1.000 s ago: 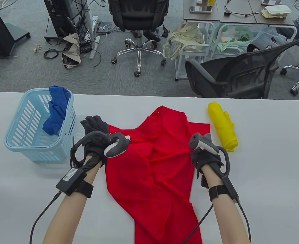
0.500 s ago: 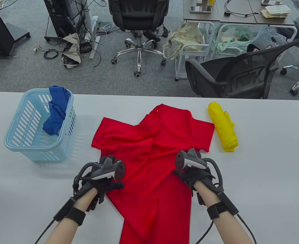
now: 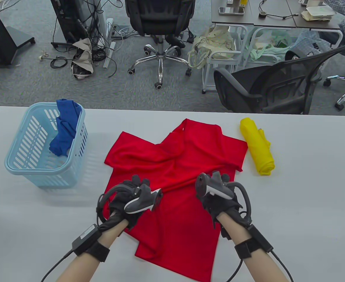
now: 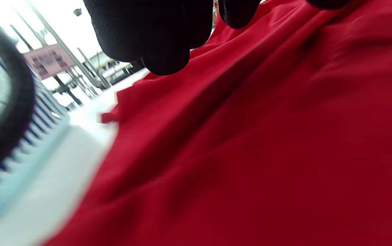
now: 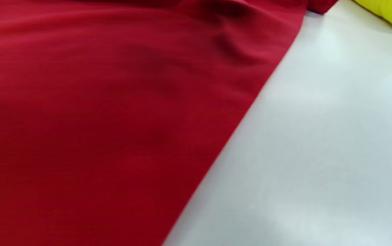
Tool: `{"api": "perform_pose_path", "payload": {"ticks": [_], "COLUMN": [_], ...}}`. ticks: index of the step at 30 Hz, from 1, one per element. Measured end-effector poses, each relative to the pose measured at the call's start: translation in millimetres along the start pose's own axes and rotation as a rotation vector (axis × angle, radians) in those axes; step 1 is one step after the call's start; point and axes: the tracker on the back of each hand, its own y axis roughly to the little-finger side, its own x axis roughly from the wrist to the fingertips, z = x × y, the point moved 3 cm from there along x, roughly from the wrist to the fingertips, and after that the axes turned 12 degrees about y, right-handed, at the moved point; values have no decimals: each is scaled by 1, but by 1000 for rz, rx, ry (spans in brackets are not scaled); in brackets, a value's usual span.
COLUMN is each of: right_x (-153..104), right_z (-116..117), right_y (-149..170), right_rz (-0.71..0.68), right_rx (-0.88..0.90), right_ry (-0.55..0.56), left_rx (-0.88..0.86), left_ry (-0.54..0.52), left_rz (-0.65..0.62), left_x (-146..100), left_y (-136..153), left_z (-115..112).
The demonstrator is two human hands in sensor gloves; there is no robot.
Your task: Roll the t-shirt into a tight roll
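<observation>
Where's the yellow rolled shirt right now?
In the table view, the yellow rolled shirt lies on the table's right side, just right of the red t-shirt's right sleeve and beyond the right hand.

Even, bright overhead light fills the table view, which is sharp, with soft shadows beside the basket (image 3: 43, 164) on the bench (image 3: 307, 191). Both wrist views are blurred; the left one is blown out white at upper left.

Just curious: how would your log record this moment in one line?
stage: shirt not rolled | red t-shirt: spread, wrinkled | left hand, right hand: over shirt, grip unclear
</observation>
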Motion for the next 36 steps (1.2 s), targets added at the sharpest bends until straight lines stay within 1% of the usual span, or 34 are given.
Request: {"api": "perform_pose_path", "payload": {"ticks": [2, 3, 4, 5, 6, 7, 8, 10, 11, 12, 13, 15, 16, 18, 19, 21, 22, 23, 25, 26, 27, 28, 29, 30, 31, 32, 33, 34, 35, 36], "right_x": [-16, -19, -22, -23, -21, -20, -18, -15, -13, -12, -11, -9, -8, -6, -5, -8, -11, -17, -23, -26, -27, -26, -25, -23, -21, -20, -19, -18, -18, -18], "right_z": [12, 22, 35, 44, 43, 44, 45, 47, 46, 46, 46, 46, 45, 43, 41, 34, 31, 25, 22, 23, 29, 38, 42, 42, 42, 42, 41, 41, 42, 42], "right_y": [-10, -10, -6, 2, 13, 21, 33, 50, 59, 64, 71, 76, 77, 78, 77, 74, 72, 68, 63, 61, 60, 61, 63, 69, 71, 73, 74, 73, 72, 71], "right_rz": [-53, -72, -83, -70, -67, -54, -36, -30, -22, -6, -7, -22, -28, -28, -25, -5, 8, 27, 2, -23, -53, -50, -42, -40, -32, -8, 0, 2, 6, 8], "right_rx": [-9, -7, -7, -30, -39, -5, 57, 97, 113, 128, 161, 195, 203, 212, 207, 163, 127, 25, -36, -15, 46, 95, 85, 64, 83, 107, 107, 106, 98, 84], "right_ry": [-44, -95, -173, -213, -163, -158, -188, -193, -191, -185, -179, -164, -156, -152, -144, -111, -89, -39, -17, -27, -63, -111, -132, -124, -126, -124, -117, -100, -96, -98], "left_rx": [-104, -121, -96, -16, 75, 108, 104, 47, 56, 79, 122, 215, 253, 279, 242, 68, -6, -187, -385, -449, -448, -337, -235, -62, -8, 29, 18, 11, 49, 84], "left_ry": [66, 102, 130, 162, 217, 244, 260, 297, 343, 385, 446, 513, 511, 478, 446, 292, 240, 184, 209, 236, 260, 240, 236, 239, 220, 149, 82, -26, -96, -128], "left_rz": [-17, -21, 9, -7, -92, -181, -246, -265, -241, -219, -169, -105, -78, -35, -29, -46, -77, -175, -257, -267, -253, -218, -170, -68, -8, 56, 63, 55, 41, 23], "left_x": [14, 20, 24, 26, 25, 23, 17, 8, 3, -2, -8, -19, -24, -31, -33, -33, -32, -27, -18, -13, -8, -4, -2, 0, 0, -2, -6, -14, -23, -31], "left_y": [-14, -18, -19, -18, -16, -12, 0, 27, 50, 64, 83, 106, 113, 120, 122, 119, 117, 110, 101, 95, 88, 85, 86, 91, 95, 100, 100, 99, 94, 89], "left_z": [-4, -7, -10, -15, -20, -24, -29, -38, -46, -51, -61, -73, -77, -77, -73, -60, -56, -51, -55, -60, -66, -69, -70, -71, -70, -67, -63, -56, -48, -42]}}
